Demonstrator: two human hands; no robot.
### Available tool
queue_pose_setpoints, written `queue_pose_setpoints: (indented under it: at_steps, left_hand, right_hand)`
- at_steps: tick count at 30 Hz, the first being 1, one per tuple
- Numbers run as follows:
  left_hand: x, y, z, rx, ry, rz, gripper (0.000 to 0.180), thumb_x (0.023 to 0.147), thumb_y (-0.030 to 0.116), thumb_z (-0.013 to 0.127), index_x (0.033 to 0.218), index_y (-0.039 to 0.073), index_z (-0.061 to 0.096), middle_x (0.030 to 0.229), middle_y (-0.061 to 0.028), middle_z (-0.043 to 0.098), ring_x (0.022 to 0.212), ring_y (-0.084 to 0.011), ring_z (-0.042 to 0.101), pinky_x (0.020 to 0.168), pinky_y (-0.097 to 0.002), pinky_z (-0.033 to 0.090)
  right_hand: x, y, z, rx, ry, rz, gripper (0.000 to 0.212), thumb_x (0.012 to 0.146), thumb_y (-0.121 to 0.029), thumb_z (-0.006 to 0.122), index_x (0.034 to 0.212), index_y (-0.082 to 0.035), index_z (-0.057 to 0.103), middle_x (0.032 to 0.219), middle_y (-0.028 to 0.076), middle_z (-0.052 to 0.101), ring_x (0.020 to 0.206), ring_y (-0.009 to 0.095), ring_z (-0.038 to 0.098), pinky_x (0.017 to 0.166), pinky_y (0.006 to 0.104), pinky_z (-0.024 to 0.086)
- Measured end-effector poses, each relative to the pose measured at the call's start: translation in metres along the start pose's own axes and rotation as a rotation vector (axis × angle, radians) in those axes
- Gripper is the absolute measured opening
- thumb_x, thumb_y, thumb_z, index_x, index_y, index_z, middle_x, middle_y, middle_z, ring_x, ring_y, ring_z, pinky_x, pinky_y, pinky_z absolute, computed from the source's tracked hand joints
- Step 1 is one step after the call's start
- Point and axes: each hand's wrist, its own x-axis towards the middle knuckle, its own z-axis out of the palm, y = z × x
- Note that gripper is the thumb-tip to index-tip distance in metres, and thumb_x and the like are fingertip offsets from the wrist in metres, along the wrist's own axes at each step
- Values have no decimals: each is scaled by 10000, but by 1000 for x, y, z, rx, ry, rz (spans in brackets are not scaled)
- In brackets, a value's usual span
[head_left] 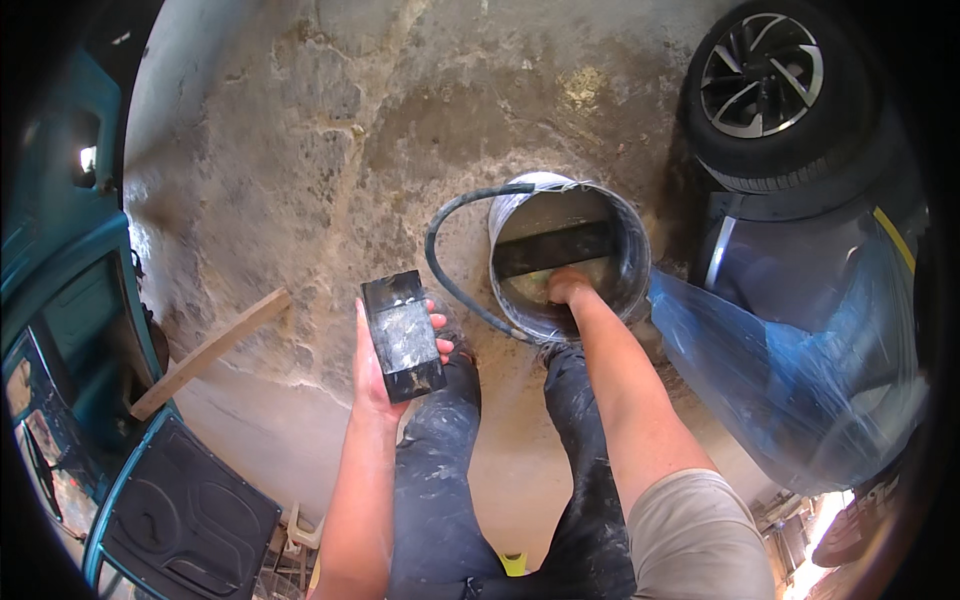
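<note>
My left hand is closed around a flat black rectangular block, its upward face smeared shiny grey in the middle. The thumb lies along one side and the fingertips curl over the other. My right hand reaches down into a whitish bucket of murky brown water. Its fingers are under the surface, so their pose and anything in them stay hidden. Beyond that hand, a long dark bar-shaped piece lies across the inside of the bucket. A dark hose-like handle arcs out from the bucket's left side.
A wheel with its tyre lies at the far right, above crumpled blue plastic sheeting. A wooden plank leans by a teal vehicle body on the left. The concrete floor is stained and rough.
</note>
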Motion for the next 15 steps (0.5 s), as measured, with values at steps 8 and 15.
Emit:
queue_pose_setpoints:
  at_steps: [8,15]
  left_hand:
    - [-61,-6,73,32,34,3,872,1106,795,318,1333,31,673,1127,-174,797,858,-352,802,742,-469,678]
    - [-194,-49,111,103,98,67,883,1085,815,340,1278,30,696,1087,-170,801,880,-382,793,759,-518,667]
  right_hand:
    - [-98,-8,-29,675,283,-502,329,993,-459,706,1213,-238,810,1222,187,803,1081,353,773,945,423,618]
    - [-272,-17,-50,603,334,-529,531,842,-231,920,1333,-106,762,1301,65,803,1206,229,733,1045,368,564]
